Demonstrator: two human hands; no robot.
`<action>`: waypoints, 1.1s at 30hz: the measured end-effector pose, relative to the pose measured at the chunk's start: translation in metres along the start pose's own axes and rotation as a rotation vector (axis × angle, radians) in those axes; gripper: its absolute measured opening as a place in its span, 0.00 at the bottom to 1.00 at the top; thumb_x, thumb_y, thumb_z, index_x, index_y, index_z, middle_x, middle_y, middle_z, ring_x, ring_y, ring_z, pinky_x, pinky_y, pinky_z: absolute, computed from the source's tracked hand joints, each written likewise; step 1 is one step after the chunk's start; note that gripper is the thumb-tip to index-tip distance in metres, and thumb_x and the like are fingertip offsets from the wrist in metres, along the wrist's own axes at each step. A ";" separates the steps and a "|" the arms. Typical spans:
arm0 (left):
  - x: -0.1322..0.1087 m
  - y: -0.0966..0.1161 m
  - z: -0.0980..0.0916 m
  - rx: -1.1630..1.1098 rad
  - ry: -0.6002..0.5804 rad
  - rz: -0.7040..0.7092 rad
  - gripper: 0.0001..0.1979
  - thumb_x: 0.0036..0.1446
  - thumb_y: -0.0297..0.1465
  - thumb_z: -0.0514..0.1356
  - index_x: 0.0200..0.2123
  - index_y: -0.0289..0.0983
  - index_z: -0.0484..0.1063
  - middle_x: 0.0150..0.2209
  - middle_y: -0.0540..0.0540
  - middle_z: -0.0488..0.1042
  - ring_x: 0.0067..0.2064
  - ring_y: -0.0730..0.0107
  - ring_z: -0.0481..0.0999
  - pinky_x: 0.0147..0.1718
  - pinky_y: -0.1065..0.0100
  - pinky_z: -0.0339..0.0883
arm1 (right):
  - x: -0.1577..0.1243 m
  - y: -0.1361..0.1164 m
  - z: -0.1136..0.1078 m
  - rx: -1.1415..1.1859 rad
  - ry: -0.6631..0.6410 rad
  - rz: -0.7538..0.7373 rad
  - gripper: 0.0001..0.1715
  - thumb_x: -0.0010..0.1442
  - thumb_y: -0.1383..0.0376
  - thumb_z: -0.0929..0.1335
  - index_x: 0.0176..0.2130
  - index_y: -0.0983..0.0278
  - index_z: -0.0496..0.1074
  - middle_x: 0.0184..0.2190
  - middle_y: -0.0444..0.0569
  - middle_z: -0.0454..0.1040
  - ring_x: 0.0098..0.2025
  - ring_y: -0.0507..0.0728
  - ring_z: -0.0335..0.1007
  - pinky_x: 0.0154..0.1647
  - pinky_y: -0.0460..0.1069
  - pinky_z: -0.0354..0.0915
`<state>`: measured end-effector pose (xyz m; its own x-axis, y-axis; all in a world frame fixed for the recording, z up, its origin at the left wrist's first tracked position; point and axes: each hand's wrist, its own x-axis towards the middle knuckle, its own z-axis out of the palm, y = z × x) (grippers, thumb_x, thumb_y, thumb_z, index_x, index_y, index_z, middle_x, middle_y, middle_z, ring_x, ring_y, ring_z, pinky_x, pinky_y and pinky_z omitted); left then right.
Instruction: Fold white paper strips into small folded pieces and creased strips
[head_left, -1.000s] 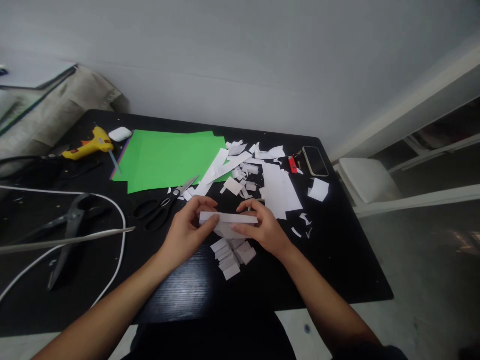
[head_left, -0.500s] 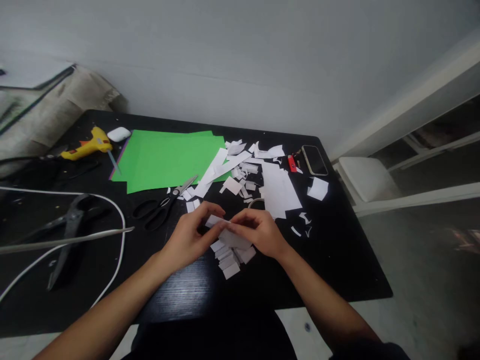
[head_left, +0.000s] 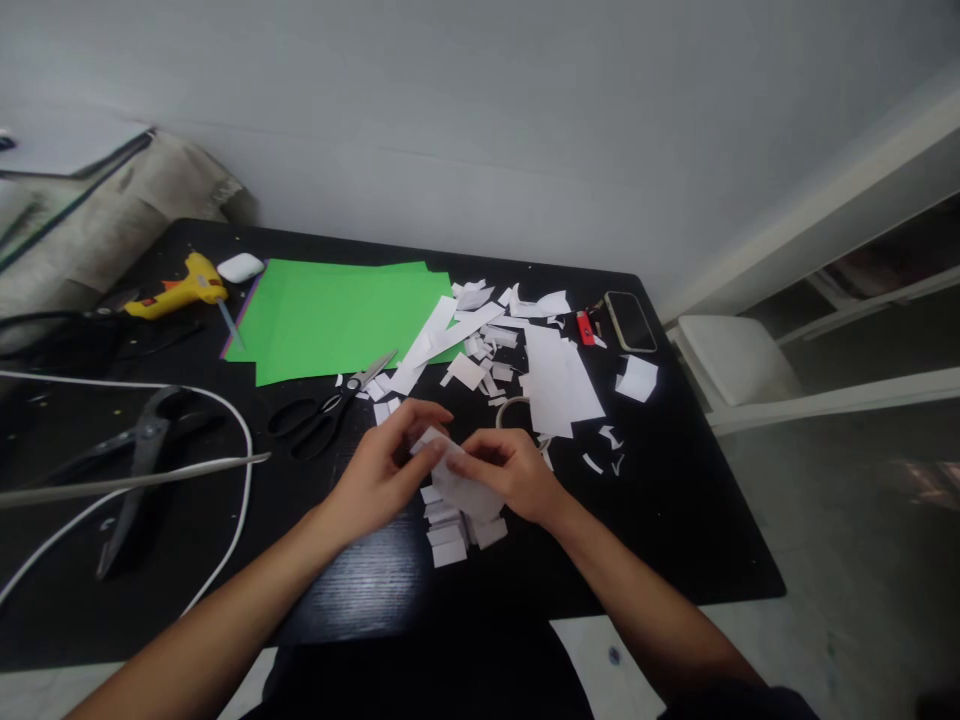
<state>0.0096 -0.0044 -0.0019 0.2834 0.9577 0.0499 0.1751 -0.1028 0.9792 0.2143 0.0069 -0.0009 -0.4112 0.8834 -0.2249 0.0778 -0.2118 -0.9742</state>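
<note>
Between both hands is a white paper piece (head_left: 469, 492), with small folded paper strips (head_left: 448, 540) hanging from its lower side. My left hand (head_left: 386, 462) pinches its upper left edge between thumb and fingers. On the right edge, my right hand (head_left: 516, 468) closes with thumb and bent fingers. The fingers partly hide the paper's top. Just beyond my left hand, black-handled scissors (head_left: 330, 405) lie on the dark table. A roll of tape (head_left: 513, 408), seen in part, rests past my right hand, beside a larger white sheet (head_left: 562, 385).
White paper scraps (head_left: 480, 350) spread over the table's middle, next to green sheets (head_left: 337, 315). A yellow glue gun (head_left: 180, 288), large shears (head_left: 142, 460) and a white cable (head_left: 247, 480) lie left. A red lighter-like object (head_left: 585, 328) and a phone (head_left: 630, 322) lie right.
The held paper has tilted, so more of its face shows, and its hanging strips have swung slightly left. Both hands keep their grip with small finger shifts.
</note>
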 end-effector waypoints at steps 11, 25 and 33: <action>0.010 0.001 0.002 -0.223 -0.057 -0.209 0.14 0.59 0.40 0.67 0.31 0.36 0.71 0.26 0.54 0.69 0.28 0.74 0.68 0.28 0.72 0.62 | 0.001 0.001 0.001 0.236 0.097 -0.011 0.13 0.55 0.57 0.78 0.38 0.60 0.80 0.36 0.45 0.81 0.38 0.55 0.75 0.43 0.50 0.69; 0.008 0.002 0.003 -0.089 0.067 -0.131 0.10 0.61 0.39 0.66 0.37 0.38 0.76 0.30 0.51 0.76 0.30 0.72 0.73 0.28 0.71 0.66 | 0.001 0.001 0.002 0.326 0.134 0.043 0.19 0.51 0.58 0.81 0.37 0.61 0.73 0.34 0.43 0.78 0.37 0.55 0.75 0.42 0.51 0.74; 0.004 -0.004 -0.002 0.246 0.027 0.066 0.06 0.64 0.35 0.65 0.41 0.40 0.79 0.37 0.47 0.82 0.37 0.68 0.80 0.36 0.68 0.71 | 0.001 0.006 -0.002 -0.011 0.142 -0.076 0.11 0.58 0.61 0.77 0.40 0.60 0.76 0.29 0.42 0.75 0.28 0.52 0.68 0.28 0.47 0.61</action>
<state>0.0084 0.0002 -0.0053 0.2774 0.9531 0.1209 0.3822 -0.2249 0.8963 0.2163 0.0077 -0.0070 -0.2842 0.9469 -0.1502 0.0612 -0.1385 -0.9885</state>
